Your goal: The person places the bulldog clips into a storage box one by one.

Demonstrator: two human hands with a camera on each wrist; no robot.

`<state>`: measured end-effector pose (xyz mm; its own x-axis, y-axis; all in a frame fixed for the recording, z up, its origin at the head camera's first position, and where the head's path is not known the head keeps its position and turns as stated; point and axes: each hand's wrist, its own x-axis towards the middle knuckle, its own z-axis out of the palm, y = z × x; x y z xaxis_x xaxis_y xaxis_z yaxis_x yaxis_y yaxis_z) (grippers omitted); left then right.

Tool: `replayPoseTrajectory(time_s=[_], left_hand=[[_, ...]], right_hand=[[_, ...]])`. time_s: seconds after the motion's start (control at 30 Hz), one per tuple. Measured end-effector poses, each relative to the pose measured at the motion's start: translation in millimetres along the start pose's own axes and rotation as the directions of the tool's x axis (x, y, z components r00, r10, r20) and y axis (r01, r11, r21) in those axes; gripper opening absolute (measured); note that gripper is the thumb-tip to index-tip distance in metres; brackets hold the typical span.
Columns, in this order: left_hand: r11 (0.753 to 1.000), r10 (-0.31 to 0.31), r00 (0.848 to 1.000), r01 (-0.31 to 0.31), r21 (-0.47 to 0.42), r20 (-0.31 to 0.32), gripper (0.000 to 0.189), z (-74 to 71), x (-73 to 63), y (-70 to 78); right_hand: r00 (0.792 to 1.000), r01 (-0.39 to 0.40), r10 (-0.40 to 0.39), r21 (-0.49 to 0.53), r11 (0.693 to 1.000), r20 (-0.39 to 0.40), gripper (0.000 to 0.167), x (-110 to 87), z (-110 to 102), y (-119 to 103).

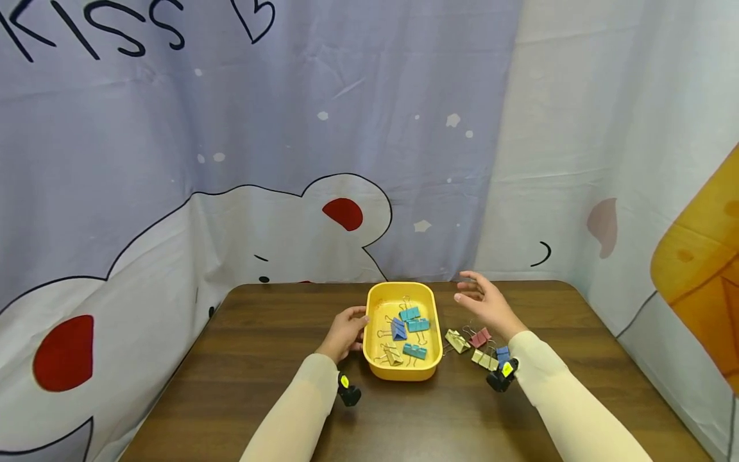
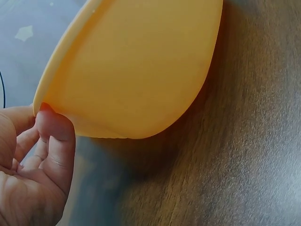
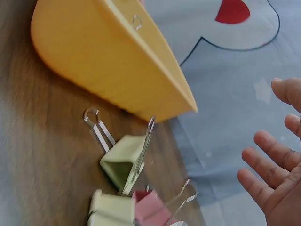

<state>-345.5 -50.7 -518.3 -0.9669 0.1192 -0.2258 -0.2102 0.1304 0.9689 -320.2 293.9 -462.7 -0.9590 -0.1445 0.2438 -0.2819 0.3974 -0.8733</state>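
A yellow plastic box (image 1: 402,373) stands on the table with several binder clips inside: teal clips (image 1: 418,325), a blue clip (image 1: 398,329) and a cream clip (image 1: 392,354). At its left side my left hand (image 1: 345,332) pinches the rim, thumb on one face and fingers on the other, as the left wrist view shows of that hand (image 2: 37,174). My right hand (image 1: 487,305) is held in the air right of the box, fingers spread and holding nothing. Below it lie a cream binder clip (image 3: 126,157) and a pink binder clip (image 3: 153,207).
Beside these lie another cream clip (image 1: 484,360) and a blue clip (image 1: 503,354), close to the right wrist's camera. The brown wooden table (image 1: 277,359) ends at a printed curtain (image 1: 439,160) behind the box.
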Motion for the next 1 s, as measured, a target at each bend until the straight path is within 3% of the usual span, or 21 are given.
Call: replayPoseTrajectory(time_s=[0.37,0.7,1.0], left_hand=[[1.0,0.006,1.0,-0.006,-0.004,-0.023,0.04,0.8,-1.5,-1.8],[0.999,0.01,1.0,-0.01,-0.033,-0.015,0.039,2.9,2.5,-3.3],[0.997,0.007,1.0,-0.009,-0.076,-0.023,0.039,3.1,4.7,-8.8]], right_hand=[[0.988,-0.055,0.034,-0.137,0.989,-0.152,0.062,-24.4,-3.8,37.3],[0.985,-0.113,0.077,-0.233,0.966,-0.155,0.063,-29.8,4.0,47.4],[0.978,-0.151,0.106,-0.257,0.955,-0.18,0.062,-32.5,11.7,50.0]])
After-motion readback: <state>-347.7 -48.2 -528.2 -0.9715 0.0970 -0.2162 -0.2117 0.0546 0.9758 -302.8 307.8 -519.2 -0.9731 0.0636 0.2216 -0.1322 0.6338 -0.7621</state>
